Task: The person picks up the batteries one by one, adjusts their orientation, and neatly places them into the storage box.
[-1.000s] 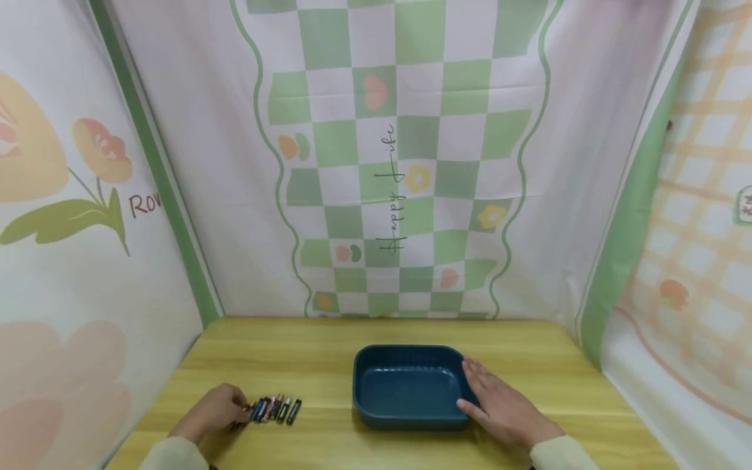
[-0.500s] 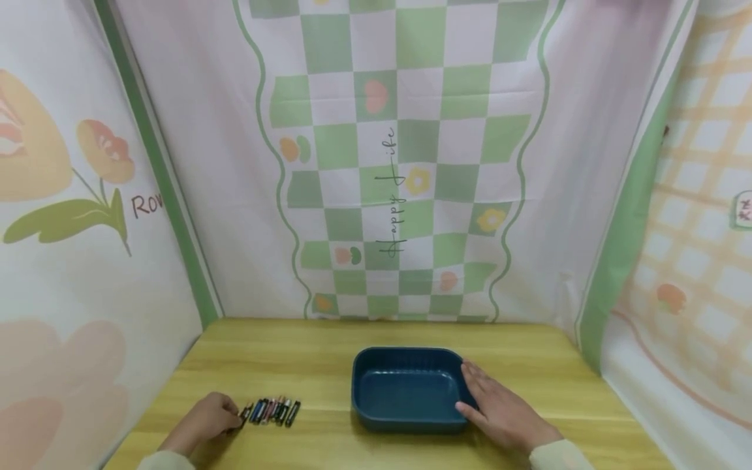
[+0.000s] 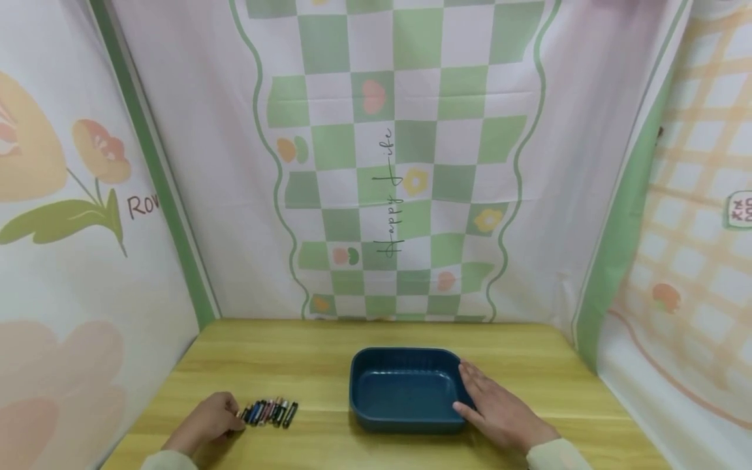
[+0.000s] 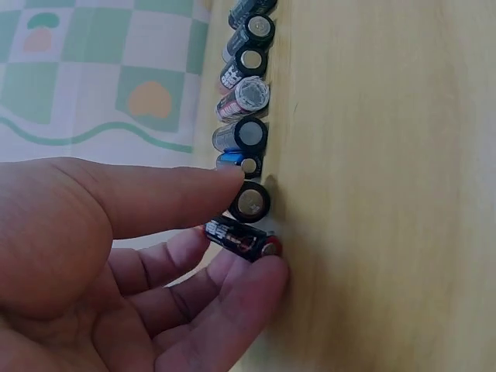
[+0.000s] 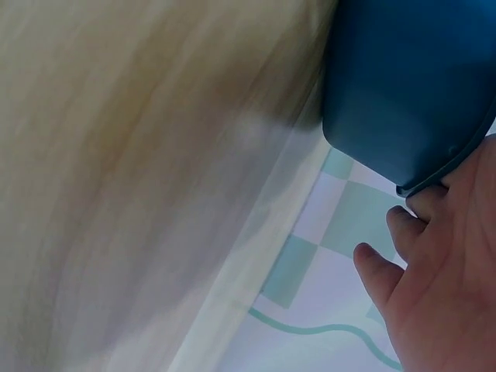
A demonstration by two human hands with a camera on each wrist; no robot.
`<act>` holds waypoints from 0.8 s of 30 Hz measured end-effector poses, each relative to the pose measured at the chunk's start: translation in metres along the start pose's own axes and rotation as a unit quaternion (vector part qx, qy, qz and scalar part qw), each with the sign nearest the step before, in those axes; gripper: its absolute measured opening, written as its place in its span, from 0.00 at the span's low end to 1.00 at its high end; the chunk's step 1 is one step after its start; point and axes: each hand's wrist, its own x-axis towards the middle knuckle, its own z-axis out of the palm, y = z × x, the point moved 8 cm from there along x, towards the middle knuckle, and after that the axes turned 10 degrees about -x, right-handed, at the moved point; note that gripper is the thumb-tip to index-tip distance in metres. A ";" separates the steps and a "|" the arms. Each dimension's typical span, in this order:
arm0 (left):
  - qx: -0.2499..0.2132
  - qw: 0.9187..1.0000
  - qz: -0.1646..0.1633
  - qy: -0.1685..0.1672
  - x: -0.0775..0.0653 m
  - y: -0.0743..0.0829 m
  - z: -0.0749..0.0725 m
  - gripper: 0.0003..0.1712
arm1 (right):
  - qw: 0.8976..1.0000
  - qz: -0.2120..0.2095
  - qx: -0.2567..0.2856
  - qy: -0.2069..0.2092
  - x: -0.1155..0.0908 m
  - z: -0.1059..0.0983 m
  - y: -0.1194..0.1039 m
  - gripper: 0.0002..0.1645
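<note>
Several batteries (image 3: 267,412) lie side by side in a row on the left of the table. My left hand (image 3: 208,421) is at the row's left end, its fingers curled around a dark battery (image 4: 236,236). In the left wrist view this battery is tilted, one end against a fingertip; the thumb reaches across a neighbouring black battery (image 4: 250,201). A dark blue rectangular basin (image 3: 405,421) stands near the table's middle. My right hand (image 3: 499,408) rests along its right side with the fingers straight and the thumb at the rim.
The light wooden table (image 3: 282,352) meets a hanging cloth (image 3: 405,222) with green checks at its back edge. More printed cloth hangs to the left and right. Bare tabletop lies between the battery row and the basin.
My left hand has shifted slightly left, then stayed beside the row. The end battery has moved from slightly apart to right against the row. My right hand stays on the basin.
</note>
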 end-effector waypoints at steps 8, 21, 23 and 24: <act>-0.053 0.999 -0.006 0.008 -0.002 -0.006 -0.002 0.14 | 1.000 0.004 0.012 -0.018 0.000 0.002 0.000 0.45; -0.112 0.993 -0.014 -0.017 -0.002 -0.012 -0.003 0.12 | 1.000 -0.005 -0.006 0.007 -0.002 0.001 0.002 0.47; -0.131 0.991 -0.001 -0.028 -0.001 -0.012 -0.003 0.12 | 1.000 -0.005 -0.009 0.010 -0.002 0.001 0.003 0.47; -0.140 0.990 0.005 -0.034 -0.001 -0.012 -0.004 0.13 | 1.000 -0.004 -0.011 0.013 -0.001 0.001 0.003 0.47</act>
